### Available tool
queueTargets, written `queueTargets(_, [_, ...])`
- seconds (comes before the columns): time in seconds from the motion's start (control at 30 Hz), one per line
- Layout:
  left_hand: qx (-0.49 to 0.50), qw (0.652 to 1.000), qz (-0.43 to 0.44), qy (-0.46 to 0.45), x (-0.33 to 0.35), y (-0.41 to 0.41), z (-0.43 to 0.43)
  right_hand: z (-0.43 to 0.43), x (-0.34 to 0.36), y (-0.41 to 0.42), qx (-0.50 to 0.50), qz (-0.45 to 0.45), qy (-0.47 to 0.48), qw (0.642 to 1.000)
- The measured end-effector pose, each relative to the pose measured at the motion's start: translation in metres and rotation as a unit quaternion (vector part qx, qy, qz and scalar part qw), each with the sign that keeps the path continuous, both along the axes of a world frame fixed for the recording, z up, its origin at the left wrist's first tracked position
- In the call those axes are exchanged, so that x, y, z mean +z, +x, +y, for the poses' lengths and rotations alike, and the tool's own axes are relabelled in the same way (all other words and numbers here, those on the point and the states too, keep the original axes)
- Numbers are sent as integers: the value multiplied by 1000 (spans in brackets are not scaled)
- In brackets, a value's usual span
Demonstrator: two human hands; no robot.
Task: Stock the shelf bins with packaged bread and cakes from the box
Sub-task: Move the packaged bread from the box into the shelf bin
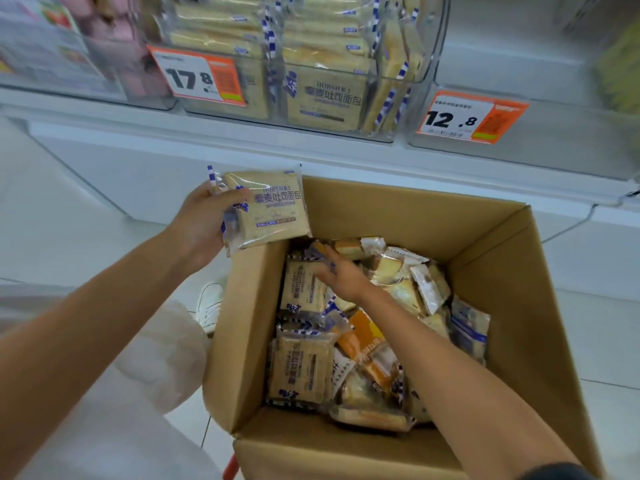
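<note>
My left hand (204,220) grips a clear-wrapped packet of toast bread (273,209) with purple print, held above the far left corner of the cardboard box (512,271). My right hand (341,273) reaches down into the box, its fingers on the top edge of another toast packet (301,287) standing upright there; whether they grip it is unclear. The box holds several bread and cake packets, among them an orange-labelled one (363,337). On the shelf above stands a clear bin (414,83) stacked with the same toast packets.
Orange price tags reading 17.8 (197,76) and 12.8 (472,117) hang on the bin fronts. A bin with pink packets (114,57) is at the upper left. The bin at right (540,147) looks bare. A white shoe (209,304) rests on the tiled floor.
</note>
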State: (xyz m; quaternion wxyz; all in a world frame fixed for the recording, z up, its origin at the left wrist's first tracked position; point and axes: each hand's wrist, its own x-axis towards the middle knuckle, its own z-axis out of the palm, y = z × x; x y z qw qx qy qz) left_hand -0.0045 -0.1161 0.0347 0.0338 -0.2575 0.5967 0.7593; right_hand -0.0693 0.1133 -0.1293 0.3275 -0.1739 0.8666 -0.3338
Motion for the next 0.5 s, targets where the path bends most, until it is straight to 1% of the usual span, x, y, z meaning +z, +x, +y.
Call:
queueTargets(0.07, [6,1000,-3,11,-2,0,2,-7,-22,-2,41,77,87,992])
queueTargets(0.13, [1,1000,-7,12,-4,0,6,-11,-31,-2,75,138,180,971])
queueTargets(0.17, [-3,1000,-8,10,-5,-1,8,-11,-32,-2,90,141,201,965])
queueTargets(0.2, [-10,1000,-7,8,-5,-1,11,-9,-28,1,94,117,196,969])
queueTargets(0.23, [-18,1000,-4,6,-5,-1,13,-5,-25,3,84,70,170,979])
queueTargets(0.27, [-26,1000,-4,4,-5,0,16,2,-19,5,54,12,125,991])
queueTargets(0.3, [-35,999,-2,4,-6,0,17,12,-13,5,14,-44,81,996])
queueTargets(0.33, [-39,999,-1,5,-8,1,20,26,-2,5,-23,-77,41,996])
queueTargets(0.37, [-38,999,-2,5,-7,2,23,41,12,2,-60,-80,18,995])
queueTargets(0.43, [-29,1000,1,-4,-5,3,29,77,46,-7,-124,-55,-19,991])
queueTargets(0.5, [-22,1000,12,-14,-2,3,37,109,85,-13,-193,-62,-99,974])
